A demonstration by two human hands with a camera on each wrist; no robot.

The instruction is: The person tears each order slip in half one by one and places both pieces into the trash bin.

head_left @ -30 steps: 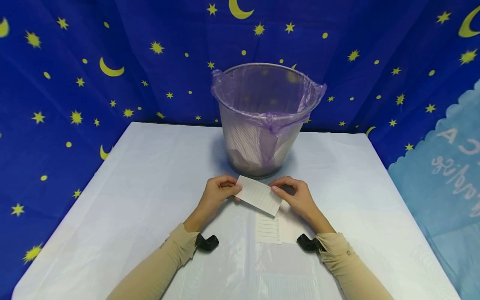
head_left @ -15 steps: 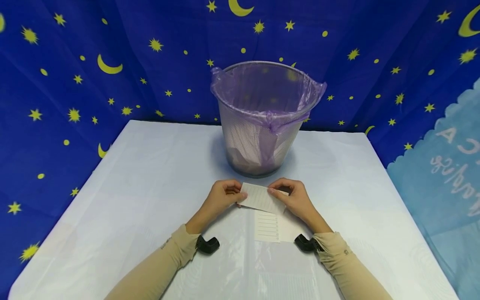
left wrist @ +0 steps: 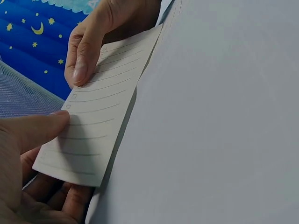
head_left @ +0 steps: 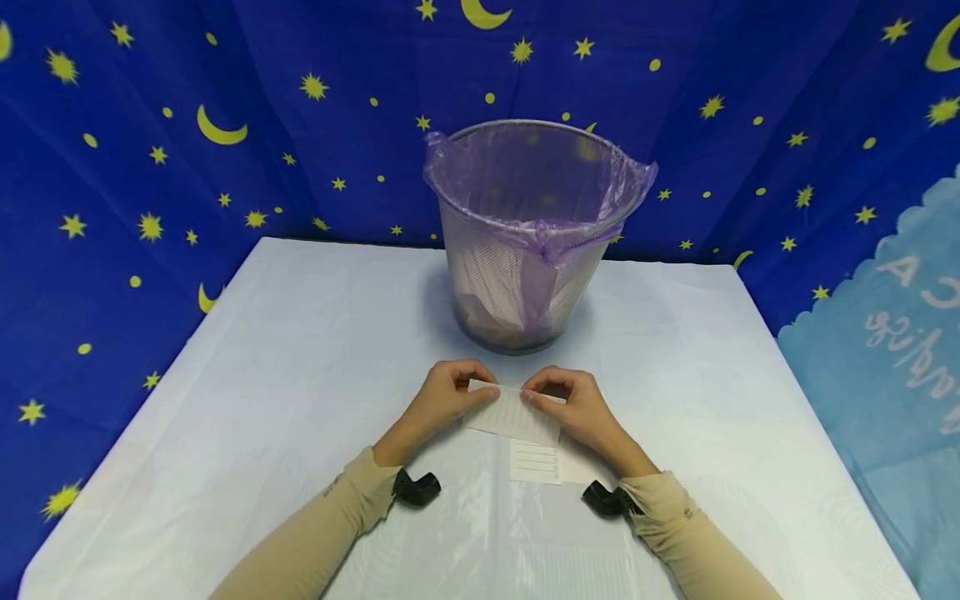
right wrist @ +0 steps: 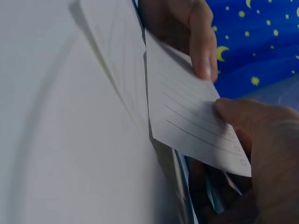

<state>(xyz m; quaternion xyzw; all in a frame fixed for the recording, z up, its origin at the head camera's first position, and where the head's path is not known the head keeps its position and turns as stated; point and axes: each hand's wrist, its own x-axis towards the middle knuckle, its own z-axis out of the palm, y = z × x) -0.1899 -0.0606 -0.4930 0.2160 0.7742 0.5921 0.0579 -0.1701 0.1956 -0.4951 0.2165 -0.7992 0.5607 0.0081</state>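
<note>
A small lined sheet of paper (head_left: 513,417) with little checkboxes along one edge is held between both hands, above the table. My left hand (head_left: 452,393) pinches it near its left end, thumb on top and fingers beneath. At the far edge toward the right, my right hand (head_left: 572,402) pinches it too, thumb close to the left thumb. In the left wrist view the paper (left wrist: 93,112) bends slightly. Under it on the table lies another lined paper (head_left: 536,463), partly covered. The right wrist view shows the held sheet (right wrist: 182,112) with the right thumb on its edge.
Behind the hands stands a metal mesh wastebasket (head_left: 491,283) lined with a purple plastic bag (head_left: 551,237). The table has a white cover (head_left: 337,317). A blue curtain (head_left: 360,50) with stars and moons hangs at the back.
The held sheet has turned flatter and come down a little toward me. My right hand has shifted left along its edge, so both hands are closer together.
</note>
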